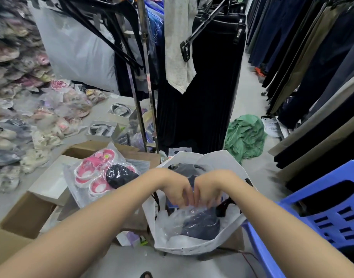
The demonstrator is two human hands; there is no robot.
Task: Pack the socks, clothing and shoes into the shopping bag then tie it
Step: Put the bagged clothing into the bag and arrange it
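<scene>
While both hands (pixel 194 192) pinch clear-wrapped dark clothing (pixel 200 222), shopping bag (pixel 194 247) mouth faces up.

White shopping bag (pixel 192 247), pink shoes (pixel 96 173), blue stool (pixel 322 207), green cloth (pixel 245 135).

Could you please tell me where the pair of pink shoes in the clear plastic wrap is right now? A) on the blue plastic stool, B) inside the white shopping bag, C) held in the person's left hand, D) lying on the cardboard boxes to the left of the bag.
D: the pair of pink shoes in clear plastic wrap lies on the brown cardboard boxes left of the white shopping bag, while both hands work inside the bag.
</scene>
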